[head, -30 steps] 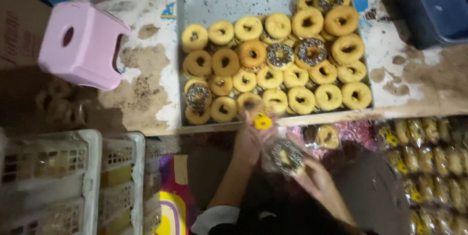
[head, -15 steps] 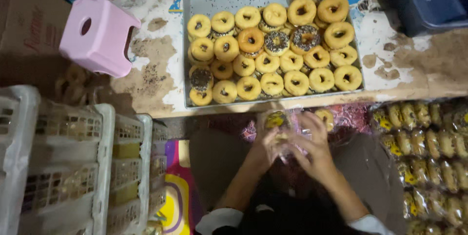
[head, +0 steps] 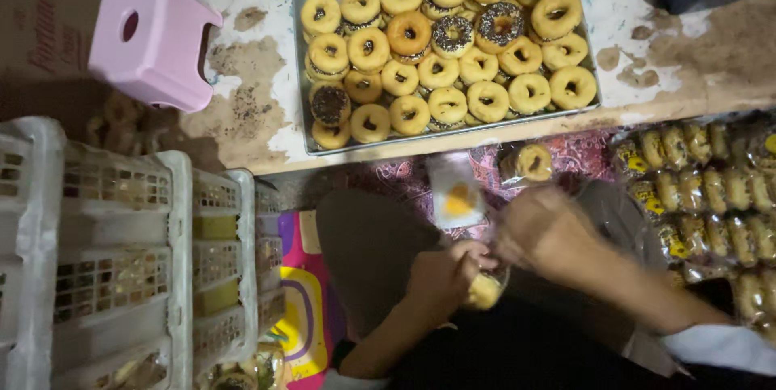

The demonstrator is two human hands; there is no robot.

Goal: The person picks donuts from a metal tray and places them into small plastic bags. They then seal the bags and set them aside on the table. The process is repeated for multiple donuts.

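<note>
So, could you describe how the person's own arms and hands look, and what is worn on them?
Both hands are bare, with no gloves, and I can make out no rings or watch. The left hand and its forearm are uncovered as far as the frame shows. The right hand is motion-blurred; its forearm is bare down to a light, whitish sleeve near the picture's lower right corner.

Head view, steeply downward, seemingly close.

Materials and finishes at the doughnut worktop

Dull grey metal tray (head: 301,50); smooth pink plastic stool (head: 153,42); rough, stained worktop (head: 242,107); white plastic lattice crates (head: 121,252); glossy clear plastic wrappers on bagged doughnuts (head: 703,188).
</note>
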